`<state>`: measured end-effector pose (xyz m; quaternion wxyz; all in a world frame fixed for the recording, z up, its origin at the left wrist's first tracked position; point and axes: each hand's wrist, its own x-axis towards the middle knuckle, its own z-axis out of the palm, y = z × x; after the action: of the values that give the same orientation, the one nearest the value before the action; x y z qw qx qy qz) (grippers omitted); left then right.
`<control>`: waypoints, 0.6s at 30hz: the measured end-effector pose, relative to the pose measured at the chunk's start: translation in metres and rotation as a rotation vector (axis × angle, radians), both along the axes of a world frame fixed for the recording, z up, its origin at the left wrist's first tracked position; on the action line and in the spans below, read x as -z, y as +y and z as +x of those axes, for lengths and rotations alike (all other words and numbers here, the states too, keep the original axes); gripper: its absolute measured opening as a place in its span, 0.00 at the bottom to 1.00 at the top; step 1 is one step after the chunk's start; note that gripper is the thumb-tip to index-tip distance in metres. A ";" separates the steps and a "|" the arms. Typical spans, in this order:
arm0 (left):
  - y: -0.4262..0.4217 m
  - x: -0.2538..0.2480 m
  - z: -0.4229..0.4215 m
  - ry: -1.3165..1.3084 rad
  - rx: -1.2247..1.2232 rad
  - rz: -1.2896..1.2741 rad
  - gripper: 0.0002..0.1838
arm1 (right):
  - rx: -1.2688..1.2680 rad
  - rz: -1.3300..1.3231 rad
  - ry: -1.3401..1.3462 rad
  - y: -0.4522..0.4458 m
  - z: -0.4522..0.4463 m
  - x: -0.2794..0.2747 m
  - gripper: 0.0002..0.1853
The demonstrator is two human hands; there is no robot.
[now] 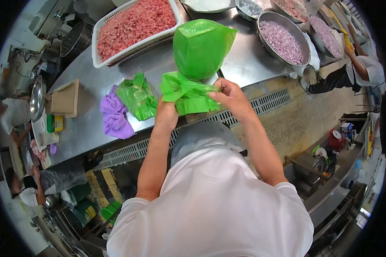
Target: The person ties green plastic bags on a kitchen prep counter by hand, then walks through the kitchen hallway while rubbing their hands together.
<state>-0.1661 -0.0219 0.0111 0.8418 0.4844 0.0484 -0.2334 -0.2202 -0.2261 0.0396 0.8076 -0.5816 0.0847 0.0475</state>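
Person (212,201) in white holds green bag (201,50) lengthwise outward.

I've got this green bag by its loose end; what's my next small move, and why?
Probably gather the loose end together: your left hand and right hand hold it spread out, and no knot shows between it and the bulging green bag.

Commercial kitchen | steel counter (79,139) | meat crate (135,28) | bowls of chopped onion (283,40) | slotted floor drain (270,100)

Left hand (166,115) partly behind green bag (184,93); basket (95,48) cut off.
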 end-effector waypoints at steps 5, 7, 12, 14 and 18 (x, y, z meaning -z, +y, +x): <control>-0.012 -0.012 -0.009 -0.263 0.243 0.123 0.24 | -0.078 -0.417 -0.036 0.000 -0.006 -0.009 0.15; -0.020 -0.007 -0.008 -0.211 0.143 0.182 0.25 | -0.051 -0.518 -0.161 0.003 -0.006 0.007 0.15; 0.012 -0.042 0.003 0.095 0.426 -0.571 0.28 | 0.578 -0.393 -0.210 -0.092 0.022 0.028 0.08; 0.010 -0.067 0.022 -0.324 0.543 -0.054 0.25 | 0.406 0.186 -0.342 -0.105 0.022 -0.031 0.11; -0.006 -0.127 0.096 -1.581 -0.085 0.966 0.12 | -0.075 -0.243 -0.776 -0.089 0.025 -0.137 0.13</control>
<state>-0.0698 -0.0283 0.1382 0.3449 0.7986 -0.4301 0.2413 -0.1952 -0.3149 0.1766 0.7028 -0.6501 -0.2427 -0.1564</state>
